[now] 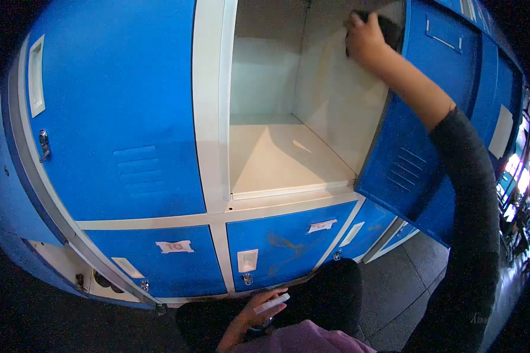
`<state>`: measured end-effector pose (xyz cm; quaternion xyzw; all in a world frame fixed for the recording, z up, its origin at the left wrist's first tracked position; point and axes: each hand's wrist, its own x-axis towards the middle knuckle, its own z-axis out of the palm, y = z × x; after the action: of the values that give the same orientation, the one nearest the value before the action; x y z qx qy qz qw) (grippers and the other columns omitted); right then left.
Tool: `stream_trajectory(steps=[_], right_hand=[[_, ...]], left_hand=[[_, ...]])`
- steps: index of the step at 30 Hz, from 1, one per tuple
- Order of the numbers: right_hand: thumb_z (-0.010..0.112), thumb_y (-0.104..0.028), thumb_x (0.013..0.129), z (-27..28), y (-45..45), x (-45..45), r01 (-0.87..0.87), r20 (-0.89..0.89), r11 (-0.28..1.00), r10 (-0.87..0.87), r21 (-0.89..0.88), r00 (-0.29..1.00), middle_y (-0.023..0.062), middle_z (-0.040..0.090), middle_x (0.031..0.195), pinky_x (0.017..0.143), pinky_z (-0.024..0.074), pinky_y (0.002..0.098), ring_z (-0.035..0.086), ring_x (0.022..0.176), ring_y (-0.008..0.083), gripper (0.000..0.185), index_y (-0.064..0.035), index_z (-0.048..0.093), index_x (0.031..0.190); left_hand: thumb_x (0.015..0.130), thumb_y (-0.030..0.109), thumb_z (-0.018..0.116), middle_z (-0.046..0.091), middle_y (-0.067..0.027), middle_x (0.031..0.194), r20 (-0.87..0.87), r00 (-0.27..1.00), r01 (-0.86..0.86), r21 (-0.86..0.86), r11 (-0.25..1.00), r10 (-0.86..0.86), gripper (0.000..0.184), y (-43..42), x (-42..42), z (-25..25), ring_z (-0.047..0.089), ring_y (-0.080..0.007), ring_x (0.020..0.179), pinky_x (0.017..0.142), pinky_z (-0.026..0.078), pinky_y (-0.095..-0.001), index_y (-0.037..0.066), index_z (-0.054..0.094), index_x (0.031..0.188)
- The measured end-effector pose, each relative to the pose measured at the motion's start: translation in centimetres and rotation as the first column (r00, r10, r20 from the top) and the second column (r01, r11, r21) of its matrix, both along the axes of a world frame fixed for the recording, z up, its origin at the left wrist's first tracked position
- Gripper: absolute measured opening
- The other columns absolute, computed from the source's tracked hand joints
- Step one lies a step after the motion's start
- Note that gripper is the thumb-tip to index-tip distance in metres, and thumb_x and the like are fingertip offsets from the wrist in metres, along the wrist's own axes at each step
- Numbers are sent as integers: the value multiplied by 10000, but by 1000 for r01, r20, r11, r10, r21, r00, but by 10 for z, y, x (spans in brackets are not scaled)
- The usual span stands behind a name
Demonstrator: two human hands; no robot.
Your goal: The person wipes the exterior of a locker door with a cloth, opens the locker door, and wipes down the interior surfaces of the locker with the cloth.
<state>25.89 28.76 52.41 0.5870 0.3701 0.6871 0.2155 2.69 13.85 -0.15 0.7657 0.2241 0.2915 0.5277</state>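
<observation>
My right hand [366, 42] is raised at the top right of the open locker [288, 159], closed on a black cloth [388, 28]. Hand and cloth are against or very near the locker's inner right wall [335, 88]; I cannot tell whether they touch it. The hand is slightly blurred. My left hand [254, 310] is low over my lap, its fingers around a small flat white rectangular object [272, 303] whose kind does not show. The locker's blue door [415, 117] is swung out to the right, beneath my right forearm.
A shut blue locker door [118, 106] is on the left. Below are shut doors with paper labels, one of them a label [175, 246] reading 10. At lower left, a low compartment [103, 288] is open with dark items inside. Dark floor tiles [397, 282] lie at the right.
</observation>
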Motion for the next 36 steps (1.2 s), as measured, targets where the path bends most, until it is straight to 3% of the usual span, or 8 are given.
stream_trajectory(steps=[1,11,14,20,24,25,30,36], right_hand=[[542,-284,787,-8,3,1,64,-161,979,-96,-194,982,47,494,1251,879,331,509,367,1205,212,292,-160,667,1020],[514,-236,813,-138,-23,-17,101,-100,829,-186,-550,977,103,483,1223,963,243,607,394,1162,277,322,-104,640,1077],[516,-251,816,-108,-25,-24,84,-230,885,-209,-459,951,116,457,1258,959,242,627,375,1190,289,352,-96,614,1117],[522,-328,821,0,-21,-17,129,-133,990,-120,58,984,56,493,1227,868,326,594,393,1149,240,320,-203,630,1095],[526,-441,803,8,-35,-17,137,-50,990,-135,38,990,112,415,1340,1014,249,517,317,1279,302,556,-104,509,1246],[550,-311,795,-4,-26,-18,113,11,990,-115,81,993,34,531,1162,878,326,574,415,1117,231,283,-208,663,1034],[541,-262,799,-105,-10,-20,109,-89,910,-157,-400,984,103,471,1240,928,255,638,394,1159,290,344,-126,629,1103],[511,-254,822,-155,-4,-25,181,-92,763,-300,-620,950,100,408,1328,1014,135,633,349,1229,287,370,-129,592,1160]], left_hand=[[844,295,598,595,-90,936,-6,1000,-9,-18,1000,9,451,-1,0,4,574,-188,825,718,452,-310,99,497,1238],[839,266,616,589,-77,931,-70,997,-20,-87,996,14,449,-12,-7,20,571,-183,814,719,462,-309,134,488,1249],[842,278,612,587,-80,936,-27,1000,-17,-58,998,15,449,-13,-7,17,568,-187,810,727,461,-313,135,486,1249],[851,291,596,589,-89,953,-58,998,-5,-52,999,2,442,-8,-6,8,568,-202,830,742,459,-320,133,484,1248],[852,301,590,594,-100,997,-27,1000,-12,74,997,14,453,-1,-2,-7,575,-212,875,764,459,-326,125,479,1254],[851,302,591,594,-103,1004,-25,1000,-8,88,996,10,457,-1,-2,-8,576,-213,884,768,459,-327,124,477,1256],[844,301,597,595,-114,1001,5,1000,4,63,998,-5,469,0,-2,-6,579,-219,886,773,461,-332,120,474,1260],[839,282,604,595,-109,981,-82,996,-22,-51,998,18,478,-13,-10,23,579,-220,843,749,464,-334,121,465,1267]])
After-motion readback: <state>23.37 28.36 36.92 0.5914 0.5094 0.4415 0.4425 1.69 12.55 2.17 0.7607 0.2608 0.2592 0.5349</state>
